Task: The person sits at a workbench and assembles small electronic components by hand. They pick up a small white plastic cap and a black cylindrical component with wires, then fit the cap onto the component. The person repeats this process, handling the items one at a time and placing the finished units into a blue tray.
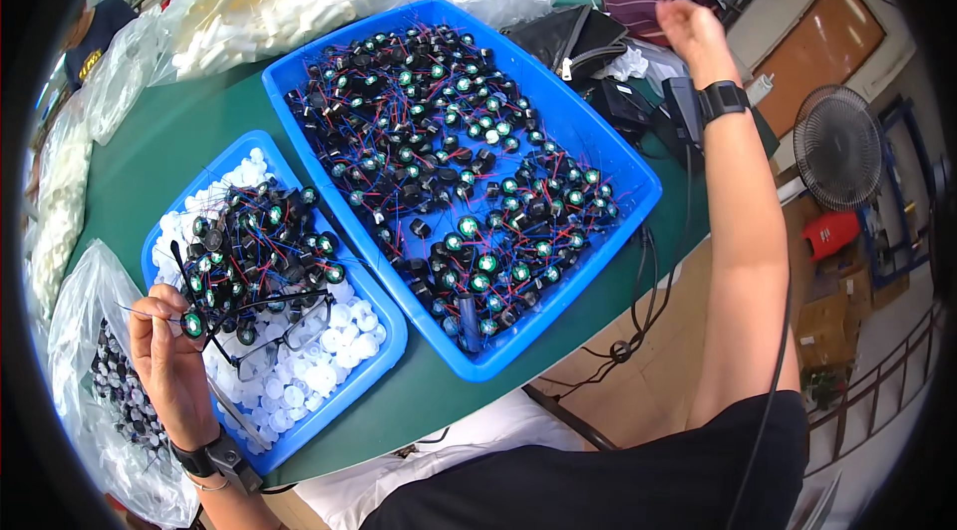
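Note:
My left hand (171, 370) is closed in a pinch over the left edge of the small blue tray (391, 353). Between its fingertips is a small round component (192, 324) with a green face and thin wires. Black-framed glasses (284, 336) appear over that tray, which holds a heap of similar wired components (264, 241) and many translucent white caps (309, 370). A slim metal tool, perhaps tweezers (237, 415), lies near the tray's lower left. My right hand (695, 34) is raised at the upper right, fingers stretched out, holding nothing, near a striped maroon bag (643, 6).
A large blue tray (478, 365) full of black wired components fills the middle of the green table (140, 181). Clear plastic bags of white parts (289, 1) line the far side. Dark cables (623, 346) hang at the right edge. A black fan (839, 146) stands beyond.

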`<state>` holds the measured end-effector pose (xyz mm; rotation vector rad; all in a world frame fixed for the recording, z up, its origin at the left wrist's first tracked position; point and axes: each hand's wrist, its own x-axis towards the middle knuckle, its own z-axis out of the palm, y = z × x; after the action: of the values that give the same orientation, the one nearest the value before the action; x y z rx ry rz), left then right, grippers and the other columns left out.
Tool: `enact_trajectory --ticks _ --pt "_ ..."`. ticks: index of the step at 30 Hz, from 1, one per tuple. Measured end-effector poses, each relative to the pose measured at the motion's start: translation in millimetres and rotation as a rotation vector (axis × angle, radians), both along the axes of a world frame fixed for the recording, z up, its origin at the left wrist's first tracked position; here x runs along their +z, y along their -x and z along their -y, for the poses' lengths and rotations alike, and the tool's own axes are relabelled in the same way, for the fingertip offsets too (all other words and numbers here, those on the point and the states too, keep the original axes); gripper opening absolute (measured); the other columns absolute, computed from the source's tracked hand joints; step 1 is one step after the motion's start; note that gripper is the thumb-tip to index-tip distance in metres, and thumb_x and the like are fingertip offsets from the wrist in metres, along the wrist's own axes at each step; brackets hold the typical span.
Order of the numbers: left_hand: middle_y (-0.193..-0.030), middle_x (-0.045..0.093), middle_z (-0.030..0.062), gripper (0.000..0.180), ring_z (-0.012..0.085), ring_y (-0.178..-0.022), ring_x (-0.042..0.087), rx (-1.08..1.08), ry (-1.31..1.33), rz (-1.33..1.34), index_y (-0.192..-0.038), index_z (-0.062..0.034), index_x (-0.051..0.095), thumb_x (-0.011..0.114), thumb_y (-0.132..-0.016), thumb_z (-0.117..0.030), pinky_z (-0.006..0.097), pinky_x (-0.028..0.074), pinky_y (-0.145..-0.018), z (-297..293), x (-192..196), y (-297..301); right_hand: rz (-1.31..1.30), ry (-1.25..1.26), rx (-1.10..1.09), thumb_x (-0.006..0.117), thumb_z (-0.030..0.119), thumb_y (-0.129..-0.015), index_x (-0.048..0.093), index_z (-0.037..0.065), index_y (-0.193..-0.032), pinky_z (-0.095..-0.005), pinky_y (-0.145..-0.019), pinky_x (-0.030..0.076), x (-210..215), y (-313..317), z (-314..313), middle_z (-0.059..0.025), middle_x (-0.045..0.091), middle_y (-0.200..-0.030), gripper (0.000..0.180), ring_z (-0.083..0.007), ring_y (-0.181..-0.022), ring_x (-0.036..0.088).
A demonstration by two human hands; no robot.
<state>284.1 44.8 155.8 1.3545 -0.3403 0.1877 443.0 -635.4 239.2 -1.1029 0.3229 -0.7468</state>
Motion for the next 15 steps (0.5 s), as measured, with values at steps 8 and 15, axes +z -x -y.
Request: enact_trajectory --ticks 8,15 --pt "-0.101 0.042 0.0038 0.017 0.0116 -0.093 0.042 0.017 -0.028 -0.063 -0.099 -0.0082 0.048 0.057 -0.094 -0.022 0.024 0.035 -0.082 -4 0 9 -1.071 1.825 0.442 0.060 0.024 -0.083 0.070 0.004 -0.100 -0.0377 -0.082 0.048 -57 -21 9 -0.0136 0.070 -0.099 0.028 -0.0264 -0.088 0.065" --pt "-0.100 0.043 0.0063 0.013 0.0117 -0.090 0.044 0.041 -0.031 -0.072 -0.097 -0.0079 0.046 0.054 -0.094 -0.017 0.023 0.039 -0.081 -3 -1 8 -1.020 1.512 0.406 0.069 0.020 -0.080 0.070 -0.002 -0.096 -0.0318 -0.081 0.047 -74 -8 4 -0.0083 0.070 -0.088 0.027 -0.0164 -0.085 0.062"
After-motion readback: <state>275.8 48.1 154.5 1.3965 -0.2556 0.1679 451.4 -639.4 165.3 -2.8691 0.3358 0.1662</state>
